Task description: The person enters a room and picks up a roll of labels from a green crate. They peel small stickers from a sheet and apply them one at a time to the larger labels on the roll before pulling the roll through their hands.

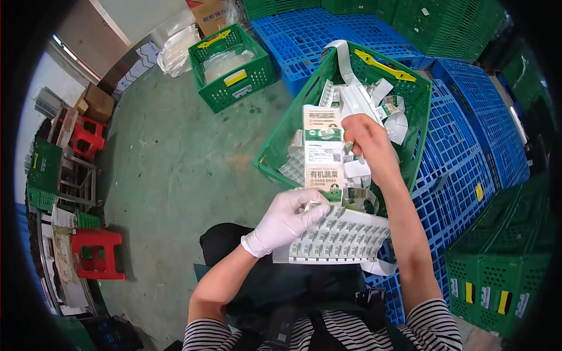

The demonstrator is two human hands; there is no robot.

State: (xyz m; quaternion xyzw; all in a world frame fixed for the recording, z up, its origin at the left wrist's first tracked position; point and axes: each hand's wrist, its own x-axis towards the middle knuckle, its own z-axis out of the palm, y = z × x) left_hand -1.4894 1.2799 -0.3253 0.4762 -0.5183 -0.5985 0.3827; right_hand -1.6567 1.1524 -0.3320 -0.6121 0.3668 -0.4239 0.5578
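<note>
My left hand (285,219), in a white glove, pinches the lower end of a long printed label strip (324,153) with green bands and Chinese text. From the same hand hangs a sheet of small labels (339,237), spread over my lap. Bare, my right hand (370,146) has its fingers curled closed at the strip's right edge, near its upper half. Both hands are over the near side of a green crate (419,126), which holds loose label rolls (396,126), backing paper and more label sheets. My right fingertips are partly hidden.
The crate rests on blue pallets (451,134). A second green crate (205,93) with clear plastic bags stands on the floor ahead. Stacked green crates (492,263) are at right. Red stools (99,254) line the left side, and a cardboard box (208,16) is at the back.
</note>
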